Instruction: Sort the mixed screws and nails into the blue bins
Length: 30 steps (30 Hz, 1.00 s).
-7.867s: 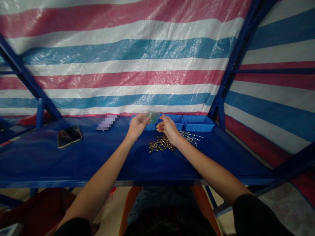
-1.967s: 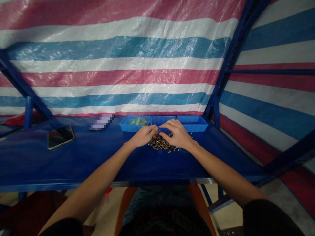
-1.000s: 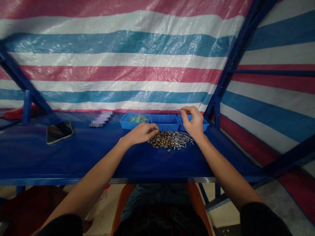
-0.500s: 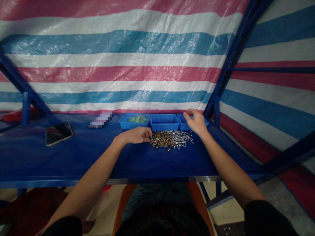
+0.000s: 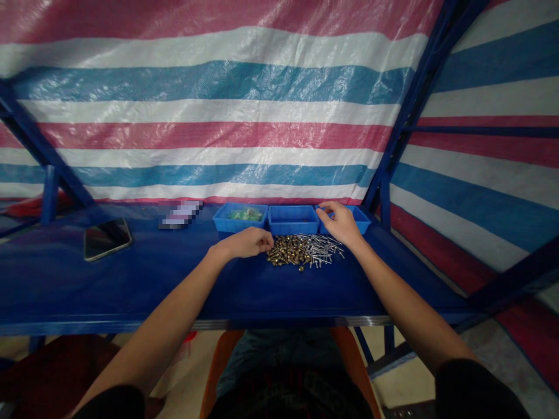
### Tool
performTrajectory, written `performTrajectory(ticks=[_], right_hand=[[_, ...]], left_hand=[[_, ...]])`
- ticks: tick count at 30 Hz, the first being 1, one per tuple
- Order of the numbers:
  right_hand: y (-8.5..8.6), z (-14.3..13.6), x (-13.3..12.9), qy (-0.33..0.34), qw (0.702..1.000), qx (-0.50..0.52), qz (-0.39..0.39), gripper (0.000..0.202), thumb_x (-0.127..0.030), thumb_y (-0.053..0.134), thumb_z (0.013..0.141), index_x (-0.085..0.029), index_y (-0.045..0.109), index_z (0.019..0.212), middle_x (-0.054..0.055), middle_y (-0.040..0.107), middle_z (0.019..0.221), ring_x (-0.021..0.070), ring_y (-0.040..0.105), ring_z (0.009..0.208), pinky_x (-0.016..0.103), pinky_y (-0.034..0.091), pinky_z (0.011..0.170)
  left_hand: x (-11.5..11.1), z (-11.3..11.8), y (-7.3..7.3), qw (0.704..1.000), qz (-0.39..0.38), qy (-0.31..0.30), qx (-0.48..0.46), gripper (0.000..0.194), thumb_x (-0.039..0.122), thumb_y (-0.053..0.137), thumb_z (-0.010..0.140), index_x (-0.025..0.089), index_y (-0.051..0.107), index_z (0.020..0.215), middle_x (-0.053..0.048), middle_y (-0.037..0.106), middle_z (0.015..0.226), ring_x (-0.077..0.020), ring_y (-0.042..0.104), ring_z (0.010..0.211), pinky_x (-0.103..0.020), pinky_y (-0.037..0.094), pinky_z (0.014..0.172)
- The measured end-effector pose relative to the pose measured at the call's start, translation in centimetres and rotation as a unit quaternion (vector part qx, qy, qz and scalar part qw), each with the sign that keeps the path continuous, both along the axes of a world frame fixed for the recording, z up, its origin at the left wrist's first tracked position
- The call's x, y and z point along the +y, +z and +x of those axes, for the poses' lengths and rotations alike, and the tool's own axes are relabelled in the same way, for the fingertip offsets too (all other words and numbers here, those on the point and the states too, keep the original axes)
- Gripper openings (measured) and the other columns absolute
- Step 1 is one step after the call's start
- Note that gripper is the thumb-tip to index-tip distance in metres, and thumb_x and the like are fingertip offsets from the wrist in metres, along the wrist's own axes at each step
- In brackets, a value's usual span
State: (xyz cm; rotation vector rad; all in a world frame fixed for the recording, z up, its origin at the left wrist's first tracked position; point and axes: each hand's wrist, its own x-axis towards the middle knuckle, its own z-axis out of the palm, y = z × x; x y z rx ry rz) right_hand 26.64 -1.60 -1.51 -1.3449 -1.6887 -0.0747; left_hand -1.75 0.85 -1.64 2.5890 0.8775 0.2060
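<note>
Sitting at 1 blue table (image 5: 271,298), head view: 1 person (image 5: 273,349), both arms stretched toward far side.
L hand (image 5: 251,241): fingers curled in, tips touching left edge of heap; can't tell if a pc is pinched.
R hand (image 5: 339,222): loosely half-open, small gap btw thumb & index; in front of/over R tray's left part; can't see anything gripped.
Brass-coloured pcs (image 5: 287,250): left half of heap, btw the hands, near side of trays; dozens, overlapping, no exact ct poss.
Stray brass pc (image 5: 301,269): 1, at heap's near edge.
Silver pins (image 5: 322,249): right half of heap, meeting the brass; dozens, long & thin, pointing various ways, also uncountable.
Trays: 3, blue, one row along far side.
L tray (image 5: 227,224): holds greenish clear stuff (image 5: 245,215), no. of pcs unclear.
Ctr tray (image 5: 293,228): something small & dark on floor of it, too dim to ID.
R tray (image 5: 363,225): 1, partly hidden behind R hand.
Phone (image 5: 107,238): 1, dark screen, left on table, well apart from heap.
Pixelated lilac item (image 5: 180,214): 1, far side, btw phone & L tray.
Striped tarp (image 5: 218,137): red/white/blue, far side.
Chair (image 5: 215,372): 1, orange, near side.
</note>
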Motion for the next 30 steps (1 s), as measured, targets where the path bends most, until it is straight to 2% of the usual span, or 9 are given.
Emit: performTrajectory(ticks=[6,12,19,22,25,30], right_hand=[[-0.4,-0.6,0.0,0.019,0.999,-0.011,-0.023,0.024,-0.035,0.055,0.083,-0.017,0.065,0.095,0.006,0.067,0.081,0.0200,0.061,0.077,0.034,0.048,0.072],[-0.2,-1.4,-0.4,0.025,0.999,-0.025,-0.035,0.024,-0.034,0.055,0.083,-0.017,0.066,0.096,0.006,0.067,0.080,0.0202,0.061,0.079,0.034,0.047,0.073],[-0.1,-1.3,-0.5,0.026,0.999,-0.033,-0.035,0.023,-0.034,0.054,0.084,-0.018,0.066,0.095,0.005,0.066,0.079,0.0209,0.061,0.079,0.035,0.047,0.073],[-0.1,-1.5,-0.6,0.029,0.998,-0.043,-0.024,0.022,-0.034,0.054,0.085,-0.018,0.066,0.095,0.005,0.066,0.079,0.0207,0.060,0.079,0.035,0.046,0.074],[-0.2,-2.7,-1.5,0.050,0.995,-0.086,0.019,0.020,-0.031,0.053,0.086,-0.019,0.065,0.098,0.005,0.064,0.077,0.0215,0.058,0.080,0.036,0.045,0.077],[-0.4,-6.3,-3.5,0.160,0.971,-0.163,0.072,0.018,-0.026,0.052,0.088,-0.018,0.063,0.100,0.005,0.062,0.079,0.0206,0.054,0.079,0.034,0.043,0.075]], left_hand=[[-0.2,-0.1,0.6,1.000,0.008,0.025,-0.003,0.022,0.021,0.049,0.083,0.013,0.067,0.094,-0.006,0.070,0.089,-0.0138,0.062,0.075,-0.021,0.043,0.067],[-0.4,-0.8,1.0,0.998,-0.063,0.012,0.009,0.031,0.022,0.055,0.078,0.012,0.064,0.106,-0.007,0.069,0.095,-0.0145,0.062,0.079,-0.020,0.045,0.066],[0.2,-1.2,0.6,0.999,-0.036,0.019,-0.005,0.021,0.015,0.053,0.075,0.016,0.067,0.090,-0.003,0.068,0.083,-0.0132,0.059,0.070,-0.021,0.043,0.062],[0.1,-0.8,1.0,0.997,-0.022,0.026,-0.064,0.018,0.017,0.052,0.078,0.016,0.064,0.091,-0.003,0.066,0.083,-0.0138,0.058,0.073,-0.024,0.043,0.067],[-0.5,-0.1,1.5,0.985,-0.030,0.039,-0.166,0.016,0.024,0.054,0.081,0.015,0.058,0.094,-0.002,0.061,0.079,-0.0132,0.055,0.072,-0.025,0.043,0.068],[-1.6,1.5,1.6,0.939,-0.145,0.015,-0.312,0.016,0.027,0.056,0.080,0.015,0.050,0.089,0.000,0.054,0.078,-0.0104,0.051,0.069,-0.025,0.042,0.066]])
